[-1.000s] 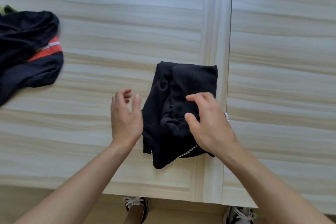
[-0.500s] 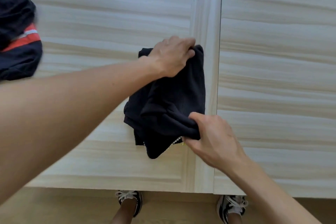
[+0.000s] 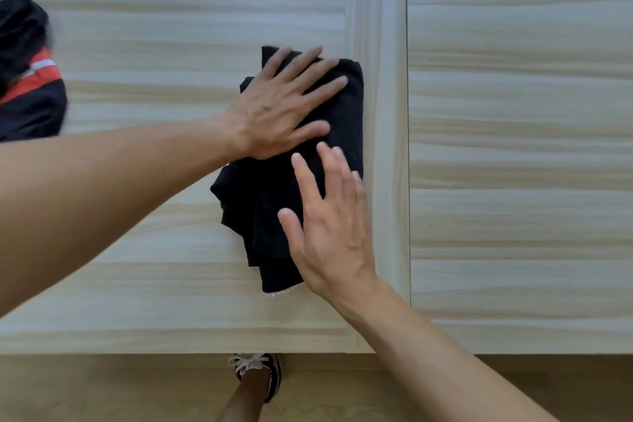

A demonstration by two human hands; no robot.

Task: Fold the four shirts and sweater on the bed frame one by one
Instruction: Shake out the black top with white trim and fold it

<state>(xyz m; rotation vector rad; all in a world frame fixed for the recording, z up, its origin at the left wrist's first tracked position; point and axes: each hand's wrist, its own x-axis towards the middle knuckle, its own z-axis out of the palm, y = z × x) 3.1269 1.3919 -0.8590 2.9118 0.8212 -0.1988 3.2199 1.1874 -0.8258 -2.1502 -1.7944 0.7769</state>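
A folded black garment (image 3: 342, 120) is laid on the wooden bed frame (image 3: 171, 27) beside its central ridge, pressed flat by the left hand (image 3: 277, 110) and right hand (image 3: 329, 226), fingers straight, nothing gripped. A black-and-red garment (image 3: 30, 86) is seen far left.

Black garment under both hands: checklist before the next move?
1. Left hand flat on the far half of the black garment: ok.
2. Right hand open, fingers straight, over the near half: ok. Pressing or hovering: cannot tell.
3. Fold neat: not ok. The left edge is bunched, with layers sticking out.
4. Garment wholly on the bed frame: ok.
5. Dark pile with red stripe at the left edge, apart from the garment: ok.
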